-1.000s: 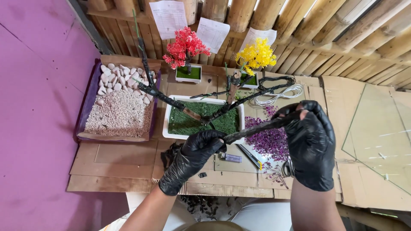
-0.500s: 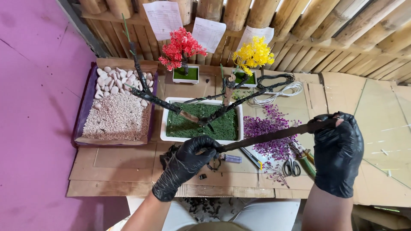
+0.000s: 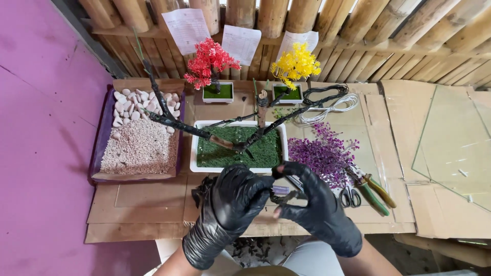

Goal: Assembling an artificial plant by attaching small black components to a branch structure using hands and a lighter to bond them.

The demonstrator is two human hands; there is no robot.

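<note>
Working just in front of the white tray (image 3: 193, 162) of green moss, both black-gloved hands meet over the cardboard. The left hand (image 3: 236, 197) is curled nearly closed; what it grips cannot be told. The right hand (image 3: 312, 204) pinches a small dark piece (image 3: 284, 193) between thumb and fingertips. In the tray, the bare dark trunk (image 3: 258, 134) stands planted with branches spreading left and right; no blossoms are attached. Right of the tray lies the purple blossom pile (image 3: 323, 156), unused, with green pliers (image 3: 372, 190) and scissors (image 3: 350, 196) beyond. Judged progress: framework set, foliage outstanding
</note>
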